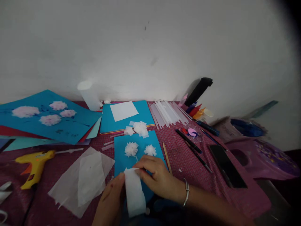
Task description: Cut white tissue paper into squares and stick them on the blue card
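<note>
Between my two hands is a strip of white tissue paper, hanging down towards me. My left hand is closed on its upper left edge. At the top right corner, my right hand pinches the strip between thumb and fingers; a bracelet is on that wrist. Beneath them lies a blue sheet with two white paper flowers: one on the left and one on the right. Several small white paper squares sit at the sheet's far edge.
A yellow glue gun and translucent paper sheets lie left. Behind are a blue flower picture, a white roll and glue sticks. To the right are a pencil, brushes, a phone and a pink chair.
</note>
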A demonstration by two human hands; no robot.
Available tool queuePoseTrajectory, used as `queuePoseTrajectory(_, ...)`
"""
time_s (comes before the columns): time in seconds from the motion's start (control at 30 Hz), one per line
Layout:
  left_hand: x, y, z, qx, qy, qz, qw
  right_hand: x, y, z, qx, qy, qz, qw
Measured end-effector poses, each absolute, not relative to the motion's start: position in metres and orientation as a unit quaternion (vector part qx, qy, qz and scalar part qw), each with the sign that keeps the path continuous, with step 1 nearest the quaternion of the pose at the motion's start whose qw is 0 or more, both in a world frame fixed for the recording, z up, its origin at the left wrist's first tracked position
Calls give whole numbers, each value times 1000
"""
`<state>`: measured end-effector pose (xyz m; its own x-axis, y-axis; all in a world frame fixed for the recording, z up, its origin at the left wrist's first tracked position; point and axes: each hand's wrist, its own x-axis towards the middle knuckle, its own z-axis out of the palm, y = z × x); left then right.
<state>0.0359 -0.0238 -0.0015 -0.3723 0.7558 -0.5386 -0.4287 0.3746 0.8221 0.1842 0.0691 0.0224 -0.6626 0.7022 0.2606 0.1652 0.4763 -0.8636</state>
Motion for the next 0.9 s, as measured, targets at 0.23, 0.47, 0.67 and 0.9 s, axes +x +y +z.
queuePoseTrajectory(0.23,45,-11,-8,131,558,550,607,175,69,7,-359,-620,632,297)
queuePoseTrajectory(0.47,38,-15,1,262,654,521,481,169,68,-5,-306,-428,804,278)
queuePoseTrajectory(0.67,42,-16,6,239,704,519,422,167,63,-1,-355,-451,784,237)
queuePoseTrajectory(0.9,-8,-18,11,269,743,436,431,176,73,14,-366,-516,738,235)
